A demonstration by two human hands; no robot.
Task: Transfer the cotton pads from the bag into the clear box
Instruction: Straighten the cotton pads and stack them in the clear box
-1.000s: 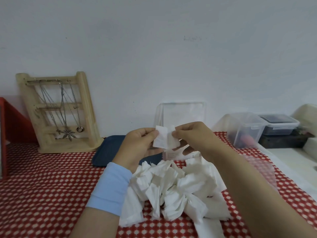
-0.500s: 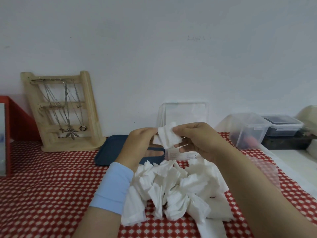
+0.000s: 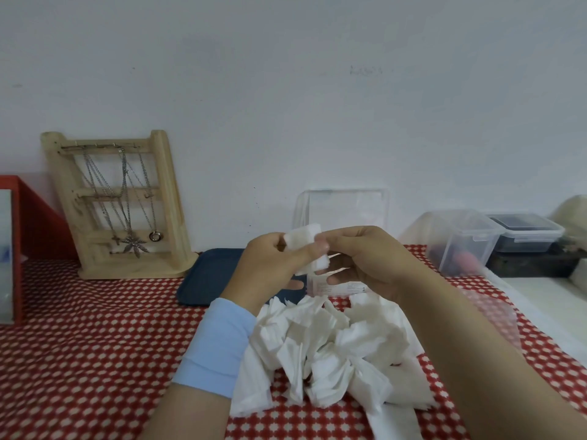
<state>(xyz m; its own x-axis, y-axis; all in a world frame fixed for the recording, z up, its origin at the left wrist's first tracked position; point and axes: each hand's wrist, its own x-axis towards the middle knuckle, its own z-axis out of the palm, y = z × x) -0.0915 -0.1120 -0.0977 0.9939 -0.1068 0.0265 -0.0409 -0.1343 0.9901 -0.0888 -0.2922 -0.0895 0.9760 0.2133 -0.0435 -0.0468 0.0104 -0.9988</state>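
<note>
**Cotton pads [image 3: 301, 241] pinched in both hands, right in front of the clear box [image 3: 349, 208]**

We've got a few white cotton pads held up between our two hands. Our left hand [image 3: 270, 271] has thumb and fingers closed on the left end. Our right hand [image 3: 371, 258] pinches the right end between thumb and forefinger, so both are clamped on the same little bunch. How many pads are in it we can't tell, it's kinda blurry. Our left wrist wears a light blue wristband [image 3: 216, 344].

Straight behind the grip stands the clear box, its top part showing above our knuckles against the white wall [image 3: 286, 90]. Our hands cover its lower part, so no idea what's inside. Right under the grip, nearer to us, a big messy heap of loose pads [image 3: 327, 344] sits on the red-and-white dotted tablecloth [image 3: 79, 360].

Left of the grip and a bit behind it there's a dark blue tray [image 3: 206, 274]. Further left is a wooden necklace stand [image 3: 170, 201] with silver chains [image 3: 125, 192] hanging off it. Off to the right of the grip are two lidded plastic tubs [image 3: 460, 239] side by side. Below our right forearm something thin and see-through [image 3: 495, 315] lies on the cloth; whether that's the bag, we can't say.
</note>
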